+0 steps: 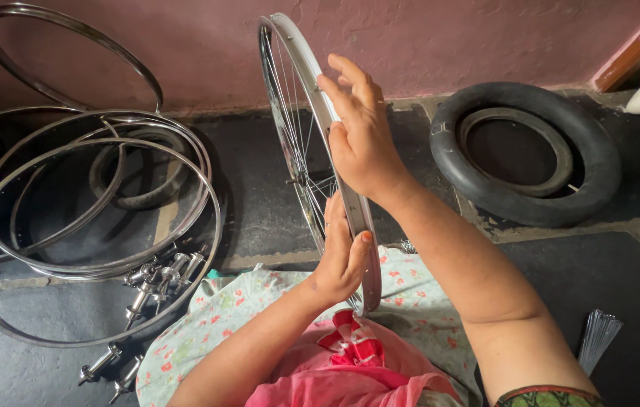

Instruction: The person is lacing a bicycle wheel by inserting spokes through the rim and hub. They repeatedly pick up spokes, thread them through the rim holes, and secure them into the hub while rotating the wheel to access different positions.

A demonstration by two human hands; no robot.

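A dark stone floor (pixel 275 211) spreads below a pink plastered wall (pixel 440 38), where a person sits in a floral garment (pixel 418 301) over pink cloth, working on a bicycle wheel. To the right, a black rubber tyre (pixel 525 154) lies flat near the wall. To the left, a loose stack of bare chrome rims (pixel 86 226) lies spread on the floor, one more leaning against the wall. At the centre, the spoked wheel (pixel 312 143) stands upright and nearly edge-on to the camera, its lower edge resting in the person's lap.

The right hand (pixel 361 132) lies over the upper part of the rim, fingers spread and curled lightly across the outer edge, steadying more than clamping. The left hand (pixel 341 256) closes around the lower rim from the spoke side, thumb on the near face. Whether its fingertips pinch a spoke or nipple cannot be told from here.

A cluster of metal hub axles (pixel 156 277) lies by the rims, with more near the left knee, and a bundle of loose spokes (pixel 597 335) rests on the floor at lower right.

Judged from the pose, the work goes best with the wheel kept vertical and the upper hand firm, so the lower hand can work without the rim wobbling.
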